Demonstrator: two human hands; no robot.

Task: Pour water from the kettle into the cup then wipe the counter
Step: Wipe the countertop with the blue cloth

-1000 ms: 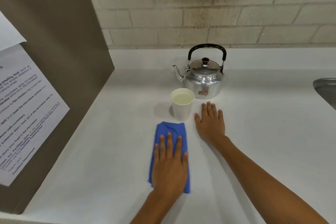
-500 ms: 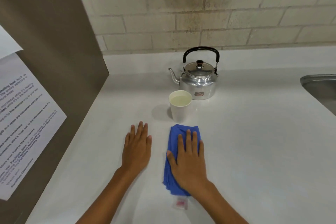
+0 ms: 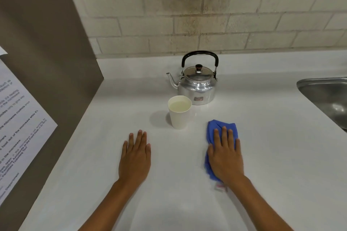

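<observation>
A: Where do the person's hands sit?

B: The right hand point(image 3: 225, 157) lies flat, fingers spread, pressing a folded blue cloth point(image 3: 221, 129) onto the white bench point(image 3: 272, 146), right of centre in the frame. Its grip is open; it presses the cloth rather than clasping it. The left hand point(image 3: 135, 157) rests palm down on bare bench, lower centre, grip open too, holding nothing.

A: And the kettle and the cup?

B: The steel kettle point(image 3: 197, 86) stands upright at the centre of the frame, spout pointing left, black handle raised, lid on. The white paper cup point(image 3: 179, 112) stands just in front of it and slightly left, holding liquid. A steel sink point(image 3: 326, 95) shows at the right edge, and a printed notice point(image 3: 18, 118) hangs at the left.
</observation>
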